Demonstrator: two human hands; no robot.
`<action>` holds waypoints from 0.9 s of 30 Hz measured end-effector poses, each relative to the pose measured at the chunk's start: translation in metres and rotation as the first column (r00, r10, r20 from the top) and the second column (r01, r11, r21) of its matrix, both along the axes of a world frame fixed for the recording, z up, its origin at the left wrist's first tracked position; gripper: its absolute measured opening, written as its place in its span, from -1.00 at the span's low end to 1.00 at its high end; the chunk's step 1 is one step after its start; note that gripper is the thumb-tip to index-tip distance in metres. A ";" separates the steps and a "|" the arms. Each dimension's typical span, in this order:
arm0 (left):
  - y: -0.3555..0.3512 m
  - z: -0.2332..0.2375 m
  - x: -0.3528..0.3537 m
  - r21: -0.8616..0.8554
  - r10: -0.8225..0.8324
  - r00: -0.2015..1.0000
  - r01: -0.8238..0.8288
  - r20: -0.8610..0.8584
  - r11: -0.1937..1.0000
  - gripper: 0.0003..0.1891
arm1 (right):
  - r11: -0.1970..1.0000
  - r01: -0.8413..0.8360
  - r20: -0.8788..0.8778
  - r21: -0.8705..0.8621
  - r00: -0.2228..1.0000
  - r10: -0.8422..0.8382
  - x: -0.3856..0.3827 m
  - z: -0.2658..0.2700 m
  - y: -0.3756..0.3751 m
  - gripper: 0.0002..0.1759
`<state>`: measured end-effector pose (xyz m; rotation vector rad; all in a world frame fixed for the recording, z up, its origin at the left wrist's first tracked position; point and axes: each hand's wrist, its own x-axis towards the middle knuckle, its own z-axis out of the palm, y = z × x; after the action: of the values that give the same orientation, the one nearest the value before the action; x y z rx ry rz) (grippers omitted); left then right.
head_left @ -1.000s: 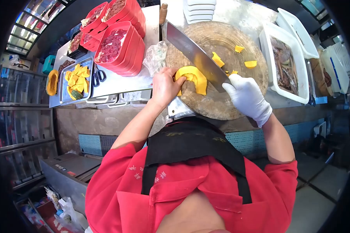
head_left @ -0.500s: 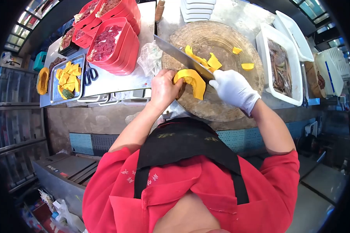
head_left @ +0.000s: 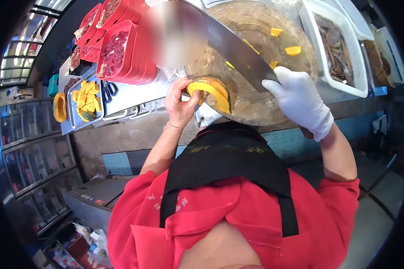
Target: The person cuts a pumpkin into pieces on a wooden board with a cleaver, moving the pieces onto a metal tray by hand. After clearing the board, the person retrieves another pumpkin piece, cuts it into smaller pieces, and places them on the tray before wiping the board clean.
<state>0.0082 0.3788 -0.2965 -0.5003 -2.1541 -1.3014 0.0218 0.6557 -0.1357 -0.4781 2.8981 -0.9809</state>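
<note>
Two hands: both at work over the round chopping board (head_left: 260,110).
Left hand (head_left: 178,102): bare, fingers curled, pinching the pumpkin wedge (head_left: 211,92) at its end.
Right hand (head_left: 300,102): white-gloved, closed round the handle of the cleaver (head_left: 235,47), whose blade slants above the board.
Pumpkin wedge: at the board's near left edge, just under the blade's heel.
Step in hand: slicing the wedge, by the look of it.
Next move calls for: a downstroke clear of the left fingertips, with the wedge pinned steady.
Cut pieces (head_left: 293,50): on the far side of the board.
</note>
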 end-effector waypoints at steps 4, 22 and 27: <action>-0.004 0.004 -0.001 0.002 0.014 0.999 -0.013 -0.047 1.000 -0.60 | 0.998 -0.057 -0.115 -0.041 0.992 0.052 0.011 -0.006 0.004 -0.75; -0.009 0.001 0.004 0.148 -0.051 0.999 0.052 -0.009 0.988 -0.62 | 0.991 -0.001 -0.068 -0.131 0.998 -0.009 0.021 -0.011 0.000 -0.75; -0.005 -0.001 0.015 0.287 0.005 0.966 -0.081 0.257 0.954 -0.74 | 0.992 -0.112 0.065 0.057 0.992 0.108 0.000 -0.025 0.003 -0.73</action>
<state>0.0232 0.3736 -0.2978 -0.1692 -2.0999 -1.7050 0.0216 0.6584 -0.1604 -0.5854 2.8036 -0.8746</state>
